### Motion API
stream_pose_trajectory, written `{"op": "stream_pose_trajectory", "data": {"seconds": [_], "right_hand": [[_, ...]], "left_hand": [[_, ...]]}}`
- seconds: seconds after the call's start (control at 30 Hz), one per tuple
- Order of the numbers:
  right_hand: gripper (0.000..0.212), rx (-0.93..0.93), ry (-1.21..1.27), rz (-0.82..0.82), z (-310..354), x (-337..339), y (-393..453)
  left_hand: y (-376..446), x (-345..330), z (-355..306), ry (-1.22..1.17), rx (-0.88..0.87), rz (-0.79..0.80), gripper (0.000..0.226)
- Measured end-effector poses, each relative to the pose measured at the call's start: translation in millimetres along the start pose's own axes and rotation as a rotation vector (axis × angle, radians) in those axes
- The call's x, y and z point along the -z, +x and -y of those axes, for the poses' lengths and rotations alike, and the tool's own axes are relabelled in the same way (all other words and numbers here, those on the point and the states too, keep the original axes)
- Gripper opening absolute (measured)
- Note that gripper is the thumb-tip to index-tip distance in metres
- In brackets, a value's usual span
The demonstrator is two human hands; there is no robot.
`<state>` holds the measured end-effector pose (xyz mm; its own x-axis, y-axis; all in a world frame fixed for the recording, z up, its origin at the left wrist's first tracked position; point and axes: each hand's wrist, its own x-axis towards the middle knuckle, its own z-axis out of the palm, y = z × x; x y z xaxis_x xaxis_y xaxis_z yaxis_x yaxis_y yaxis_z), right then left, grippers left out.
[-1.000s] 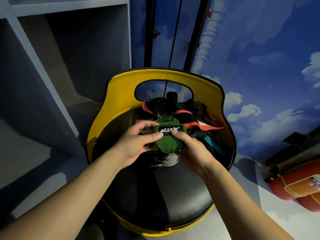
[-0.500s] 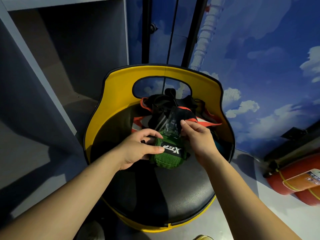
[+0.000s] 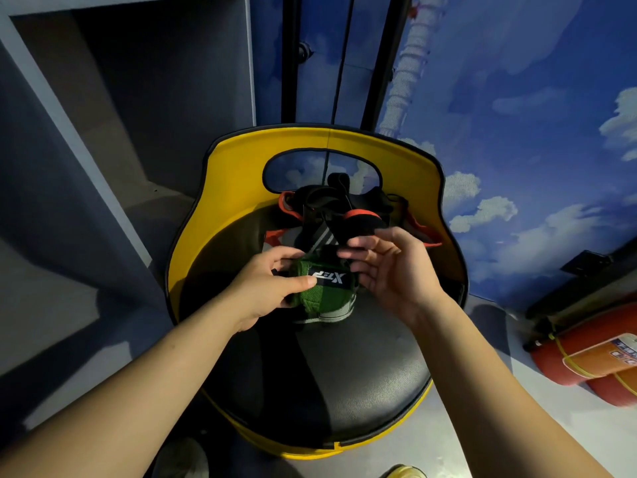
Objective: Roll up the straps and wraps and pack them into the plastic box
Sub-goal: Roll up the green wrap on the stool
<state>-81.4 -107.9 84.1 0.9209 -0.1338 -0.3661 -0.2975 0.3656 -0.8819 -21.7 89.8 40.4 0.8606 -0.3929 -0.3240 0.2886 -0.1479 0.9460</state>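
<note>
Rolled green wrap [image 3: 322, 291] gripped in left hand [image 3: 272, 288], thumb across its black label, fingers curled behind. Right hand [image 3: 393, 270] just right of the roll, fingers half-curled and spread; fingertips pinching a black tail [image 3: 329, 251] at the roll's top, though hard to tell for sure. Beyond the fingertips, a heap of black and orange straps [image 3: 348, 215] against the yellow backrest [image 3: 241, 188] of the chair. Below the hands, bare black seat [image 3: 344, 391], open out to its near yellow rim. Left of the left hand, room up to the curved yellow edge. Compared with half a second ago: roll lifted slightly nearer, right hand turned palm-inward and closer to the roll. Plastic box not in view.
</note>
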Motion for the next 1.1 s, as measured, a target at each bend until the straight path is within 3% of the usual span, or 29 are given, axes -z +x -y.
{"op": "stream_pose_trajectory", "data": {"seconds": [0.17, 0.4, 0.5, 0.73, 0.93, 1.03, 1.1], "right_hand": [[0.012, 0.102, -0.181, -0.032, -13.2, -7.9, 2.7], [0.039, 0.122, -0.175, 0.020, -24.2, -16.7, 4.3], [0.042, 0.166, -0.219, 0.017, -31.1, -20.1, 5.8], [0.043, 0.286, -0.424, -0.094, -49.6, -18.2, 15.4], [0.044, 0.287, -0.399, -0.133, -53.3, -10.9, 13.1], [0.058, 0.284, -0.494, -0.237, -54.5, -5.9, 15.2], [0.081, 0.226, -0.403, -0.178, -53.5, -3.8, 16.9]], "left_hand": [[6.0, 3.8, -0.4, -0.010, -0.053, -0.109, 0.037], [11.0, 0.0, -0.6, 0.012, -0.167, -0.329, 0.036], [10.4, -5.1, -3.4, -0.091, -0.175, -0.387, 0.035], [4.7, -10.0, -12.0, -0.300, -0.083, -0.293, 0.033], [0.6, -1.9, -15.7, -0.335, -0.053, -0.187, 0.033], [1.2, 3.9, -17.4, -0.387, 0.000, -0.121, 0.030], [1.0, 6.0, -18.4, -0.420, 0.038, -0.055, 0.031]]}}
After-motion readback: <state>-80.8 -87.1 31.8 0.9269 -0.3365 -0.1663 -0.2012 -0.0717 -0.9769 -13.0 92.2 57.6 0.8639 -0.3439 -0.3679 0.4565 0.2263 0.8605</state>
